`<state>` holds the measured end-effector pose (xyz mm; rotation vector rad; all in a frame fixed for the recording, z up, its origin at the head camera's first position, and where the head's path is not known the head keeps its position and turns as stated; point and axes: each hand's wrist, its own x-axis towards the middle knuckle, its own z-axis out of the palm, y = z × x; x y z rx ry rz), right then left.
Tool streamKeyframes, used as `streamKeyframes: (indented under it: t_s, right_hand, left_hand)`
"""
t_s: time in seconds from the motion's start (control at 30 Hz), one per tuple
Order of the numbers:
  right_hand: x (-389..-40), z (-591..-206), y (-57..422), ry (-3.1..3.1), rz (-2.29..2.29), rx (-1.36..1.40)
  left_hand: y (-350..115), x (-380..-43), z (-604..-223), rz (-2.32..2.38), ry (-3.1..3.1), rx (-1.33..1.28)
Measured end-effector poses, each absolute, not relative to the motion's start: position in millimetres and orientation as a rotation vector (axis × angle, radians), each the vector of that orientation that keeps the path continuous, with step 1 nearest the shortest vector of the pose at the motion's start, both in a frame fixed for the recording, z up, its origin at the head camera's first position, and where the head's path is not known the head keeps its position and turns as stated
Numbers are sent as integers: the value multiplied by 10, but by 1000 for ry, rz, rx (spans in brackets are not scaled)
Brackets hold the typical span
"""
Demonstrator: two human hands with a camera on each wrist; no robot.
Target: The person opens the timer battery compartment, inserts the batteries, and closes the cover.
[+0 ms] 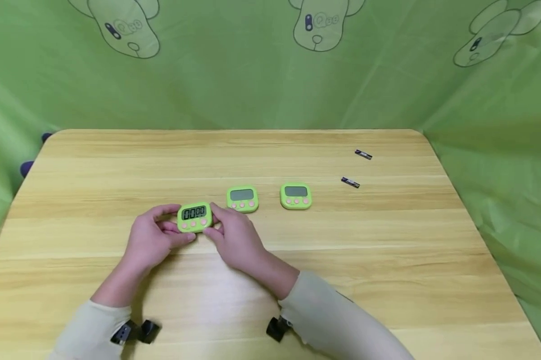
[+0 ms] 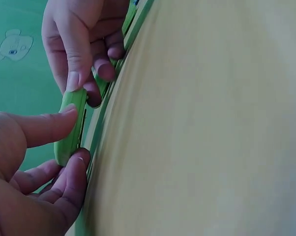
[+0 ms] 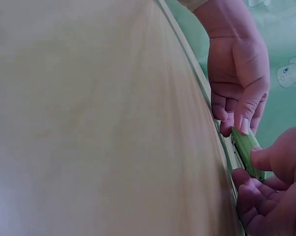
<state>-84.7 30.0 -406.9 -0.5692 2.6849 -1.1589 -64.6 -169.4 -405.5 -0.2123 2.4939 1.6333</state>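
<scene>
Between both hands is a green digital timer (image 1: 195, 217) with pink buttons, its screen reading 00:00. My left hand (image 1: 152, 235) grips its left side, thumb along the lower edge. The right side is pinched by my right hand (image 1: 238, 237), between thumb and fingers. Both wrist views show the timer (image 2: 71, 125) edge-on, held above the wooden table. Just behind my right hand lies a second green timer (image 1: 242, 199) with a blank screen. Another blank-screened green timer (image 1: 296, 196) lies farther right.
Two dark batteries, one nearer (image 1: 350, 182) and one farther back (image 1: 363, 154), lie on the right part of the wooden table (image 1: 387, 280). A green curtain (image 1: 261, 95) with printed animal faces hangs behind the table and along its sides.
</scene>
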Motion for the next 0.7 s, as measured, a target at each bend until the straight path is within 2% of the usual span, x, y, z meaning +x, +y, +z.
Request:
streamKeyframes:
  t_s: [0.4,0.7]
  right_hand:
    - [-996,-4136,-56,2808,-1030,-515]
    - [-1101,-4132,-225,2900,-774,-501]
  left_hand:
    - [-1986,-863,-4054,1430,2675,-90]
    - [-2090,-980,-4049,1322,2738,-104]
